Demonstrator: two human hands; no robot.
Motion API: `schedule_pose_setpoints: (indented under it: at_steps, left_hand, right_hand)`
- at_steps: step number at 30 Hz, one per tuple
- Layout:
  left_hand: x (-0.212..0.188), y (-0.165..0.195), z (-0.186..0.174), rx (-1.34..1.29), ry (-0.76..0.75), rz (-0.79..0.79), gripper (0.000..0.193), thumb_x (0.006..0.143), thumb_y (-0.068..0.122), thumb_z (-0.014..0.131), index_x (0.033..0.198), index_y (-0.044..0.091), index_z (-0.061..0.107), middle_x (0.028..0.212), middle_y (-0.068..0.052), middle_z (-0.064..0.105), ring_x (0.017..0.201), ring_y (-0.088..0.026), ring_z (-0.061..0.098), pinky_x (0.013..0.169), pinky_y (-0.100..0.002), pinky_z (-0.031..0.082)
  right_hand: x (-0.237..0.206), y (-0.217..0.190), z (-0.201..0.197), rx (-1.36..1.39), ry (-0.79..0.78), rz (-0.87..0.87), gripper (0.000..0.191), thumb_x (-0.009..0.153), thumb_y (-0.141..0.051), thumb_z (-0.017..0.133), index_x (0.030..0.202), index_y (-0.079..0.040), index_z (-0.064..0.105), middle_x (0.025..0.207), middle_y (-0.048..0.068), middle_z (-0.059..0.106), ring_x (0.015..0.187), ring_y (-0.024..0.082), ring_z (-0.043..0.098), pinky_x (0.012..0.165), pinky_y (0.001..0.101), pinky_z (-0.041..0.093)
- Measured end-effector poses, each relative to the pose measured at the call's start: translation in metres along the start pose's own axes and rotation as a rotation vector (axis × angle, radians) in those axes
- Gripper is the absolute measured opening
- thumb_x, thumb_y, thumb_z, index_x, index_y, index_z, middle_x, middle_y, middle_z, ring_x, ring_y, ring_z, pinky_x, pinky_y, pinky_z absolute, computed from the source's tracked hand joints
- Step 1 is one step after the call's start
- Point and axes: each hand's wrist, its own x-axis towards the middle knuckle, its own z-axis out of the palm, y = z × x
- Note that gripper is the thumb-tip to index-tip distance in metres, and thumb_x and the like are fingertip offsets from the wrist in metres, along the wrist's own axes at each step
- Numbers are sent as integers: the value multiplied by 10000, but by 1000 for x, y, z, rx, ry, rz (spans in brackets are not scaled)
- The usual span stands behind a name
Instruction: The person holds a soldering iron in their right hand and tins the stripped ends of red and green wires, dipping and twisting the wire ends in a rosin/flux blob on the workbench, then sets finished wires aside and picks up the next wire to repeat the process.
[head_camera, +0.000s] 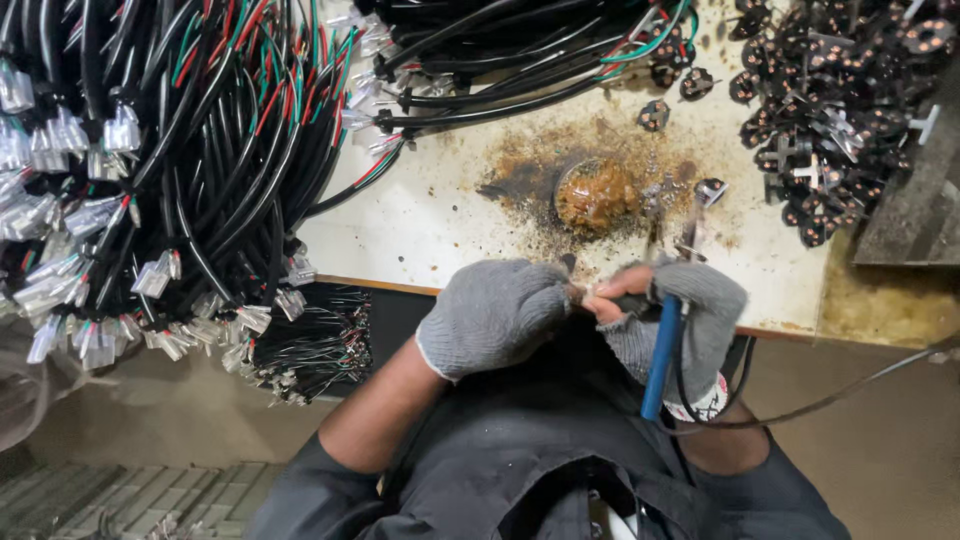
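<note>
Both my hands wear grey knit gloves and meet at the near edge of a stained white bench (440, 215). My left hand (492, 312) is closed around a small dark part with a wire end, mostly hidden in the fist. My right hand (690, 310), with bare fingertips, grips a blue-handled soldering iron (662, 355) whose cord (800, 405) trails right. The iron's metal tip points up toward the bench near a small black plug piece (710, 190). A round tin of brown flux (597, 195) sits just beyond my hands, ringed by brown residue.
Bundles of black cables with red, green and white wires and clear connectors (150, 180) hang over the bench's left side. More cable bundles (500, 60) lie at the top. A heap of small black plug parts (840, 110) fills the upper right.
</note>
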Motion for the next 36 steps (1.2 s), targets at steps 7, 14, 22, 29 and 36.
schedule_pose_setpoints:
  at_steps: [7, 14, 22, 29, 36]
  left_hand:
    - [5, 10, 5, 75, -8, -158, 280, 834, 284, 760, 1080, 177, 679, 965, -55, 671, 829, -291, 689, 637, -432, 523]
    - [6, 7, 10, 114, 58, -184, 185, 886, 333, 753, 951, 184, 664, 880, -54, 650, 811, -290, 685, 648, -441, 515]
    - [-29, 8, -97, 610, 447, -346, 96, 960, 172, 787, 1002, 165, 701, 1007, -20, 711, 877, -238, 709, 729, -385, 542]
    - [-33, -7, -154, 1154, 238, -613, 247, 845, 322, 863, 974, 174, 713, 934, -22, 653, 767, -254, 644, 643, -385, 487]
    - [-48, 0, -159, 1071, 429, -486, 62, 1040, 181, 717, 1033, 119, 709, 1003, -57, 660, 839, -216, 679, 700, -353, 521]
  right_hand:
    - [-6, 2, -12, -342, -103, 124, 175, 833, -98, 872, 921, -31, 736, 862, 87, 748, 790, 195, 719, 745, 322, 546]
    - [-1, -4, -1, -551, -119, 108, 266, 773, -157, 931, 972, -56, 786, 797, 103, 698, 736, 244, 660, 714, 343, 498]
    - [0, -9, 6, -612, -174, 9, 321, 789, -202, 955, 1020, -60, 783, 856, 106, 721, 732, 242, 640, 693, 319, 478]
    - [-1, -4, 4, -563, -151, -8, 364, 770, -237, 966, 1040, -76, 780, 897, 83, 741, 717, 218, 653, 691, 305, 497]
    - [-3, 0, 1, -660, -164, -82, 343, 737, -263, 962, 975, -86, 791, 833, 65, 733, 745, 288, 628, 734, 395, 492]
